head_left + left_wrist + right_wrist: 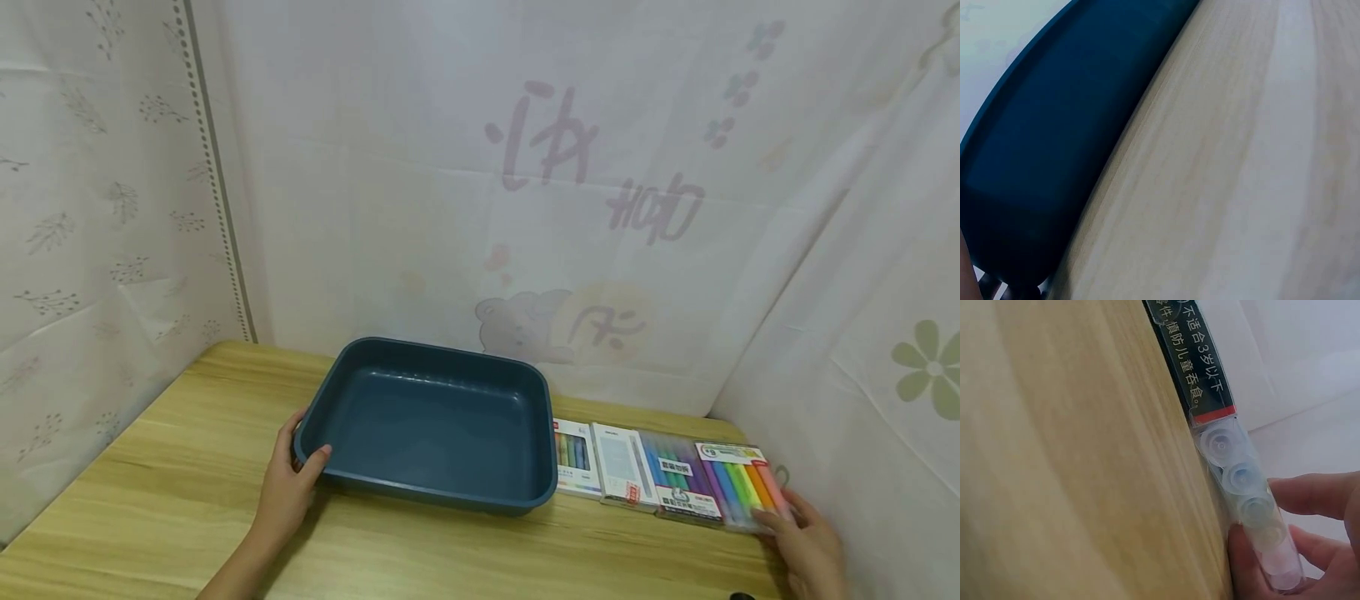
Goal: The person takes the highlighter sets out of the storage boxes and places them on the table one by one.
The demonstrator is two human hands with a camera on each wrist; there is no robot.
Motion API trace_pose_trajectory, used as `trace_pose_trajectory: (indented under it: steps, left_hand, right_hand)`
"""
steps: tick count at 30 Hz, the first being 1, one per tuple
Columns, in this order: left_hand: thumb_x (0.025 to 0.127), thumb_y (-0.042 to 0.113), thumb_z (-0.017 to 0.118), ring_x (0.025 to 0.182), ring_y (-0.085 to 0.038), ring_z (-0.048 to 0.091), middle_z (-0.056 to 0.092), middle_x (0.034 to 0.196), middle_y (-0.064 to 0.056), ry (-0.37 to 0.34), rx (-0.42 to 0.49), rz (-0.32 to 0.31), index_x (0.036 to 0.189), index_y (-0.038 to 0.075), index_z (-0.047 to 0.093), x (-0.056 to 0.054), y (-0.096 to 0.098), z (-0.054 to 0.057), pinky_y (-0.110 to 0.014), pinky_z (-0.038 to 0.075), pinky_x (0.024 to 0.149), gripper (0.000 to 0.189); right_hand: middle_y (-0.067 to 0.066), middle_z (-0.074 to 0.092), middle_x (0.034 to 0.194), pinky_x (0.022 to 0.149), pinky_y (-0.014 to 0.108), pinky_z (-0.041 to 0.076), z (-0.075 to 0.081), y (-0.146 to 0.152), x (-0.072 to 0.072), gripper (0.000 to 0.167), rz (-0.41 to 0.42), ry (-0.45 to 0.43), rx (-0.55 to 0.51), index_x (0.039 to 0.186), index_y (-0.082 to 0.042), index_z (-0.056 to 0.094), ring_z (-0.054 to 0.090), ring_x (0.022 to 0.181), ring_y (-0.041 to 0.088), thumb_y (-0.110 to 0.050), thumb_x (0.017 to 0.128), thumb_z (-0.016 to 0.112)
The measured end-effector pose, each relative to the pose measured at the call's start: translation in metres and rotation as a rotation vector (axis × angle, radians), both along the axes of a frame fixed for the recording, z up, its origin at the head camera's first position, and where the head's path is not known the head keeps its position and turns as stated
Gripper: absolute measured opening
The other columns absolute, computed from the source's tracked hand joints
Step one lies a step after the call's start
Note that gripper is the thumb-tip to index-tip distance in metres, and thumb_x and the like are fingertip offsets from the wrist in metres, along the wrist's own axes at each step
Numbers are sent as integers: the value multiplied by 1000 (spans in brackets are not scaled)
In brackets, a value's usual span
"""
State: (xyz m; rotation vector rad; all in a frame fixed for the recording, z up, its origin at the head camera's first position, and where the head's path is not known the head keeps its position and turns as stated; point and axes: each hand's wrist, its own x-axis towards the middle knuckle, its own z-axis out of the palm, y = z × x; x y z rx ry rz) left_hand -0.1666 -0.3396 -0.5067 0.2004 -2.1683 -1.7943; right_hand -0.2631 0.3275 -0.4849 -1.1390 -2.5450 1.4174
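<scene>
A dark blue rectangular tray (pixel 442 433) sits on the wooden table, its inside bare. My left hand (pixel 288 483) grips the tray's near left corner, thumb over the rim and fingers on the outer side. In the left wrist view the tray's side (pixel 1054 125) fills the upper left, and the hand is mostly cut off. At the far right my right hand (pixel 810 546) pinches the outer end of a clear pack of coloured markers (pixel 738 483). The right wrist view shows the round marker ends (pixel 1254 506) between thumb and fingers.
Left of the marker pack lie a clear pack of blue and purple pens (pixel 678 475), a white box (pixel 625 465) and a white box of coloured sticks (pixel 576 458), partly behind the tray. Patterned cloth (pixel 420 167) hangs behind and beside the table (pixel 150 492).
</scene>
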Motion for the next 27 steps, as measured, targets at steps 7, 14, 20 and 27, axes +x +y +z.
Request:
trace_pose_trajectory:
  steps: [7, 14, 20, 27]
  left_hand:
    - [103, 18, 56, 104, 12, 51, 39, 154, -23, -3, -1, 0, 161, 14, 21, 0, 0, 0, -8, 46, 80, 67]
    - [103, 18, 57, 98, 7, 52, 43, 151, -22, -8, -22, 13, 160, 14, 22, 1, 0, 1, -12, 47, 76, 67]
    - [103, 18, 57, 101, 8, 52, 44, 150, -20, 4, -2, 11, 159, 14, 24, -1, 0, 0, -11, 47, 79, 65]
    - [103, 18, 57, 99, 7, 53, 44, 150, -21, -11, -11, 18, 159, 14, 24, 0, 0, 0, -11, 46, 77, 66]
  right_hand:
    - [38, 20, 158, 117, 65, 25, 7, -8, 8, 89, 79, -5, 91, 161, -5, 7, 28, 129, 50, -28, 97, 64]
    - [39, 18, 158, 117, 65, 22, 8, -9, 9, 90, 127, -28, 120, 160, 0, 4, 26, 135, 52, -28, 97, 63]
    - [41, 21, 154, 115, 67, 26, 9, -9, 9, 90, 172, -55, 143, 158, 5, 4, 28, 131, 52, -34, 99, 60]
    - [42, 25, 148, 110, 67, 30, 9, -9, 10, 86, 240, -61, 231, 157, 9, 9, 31, 130, 53, -33, 99, 59]
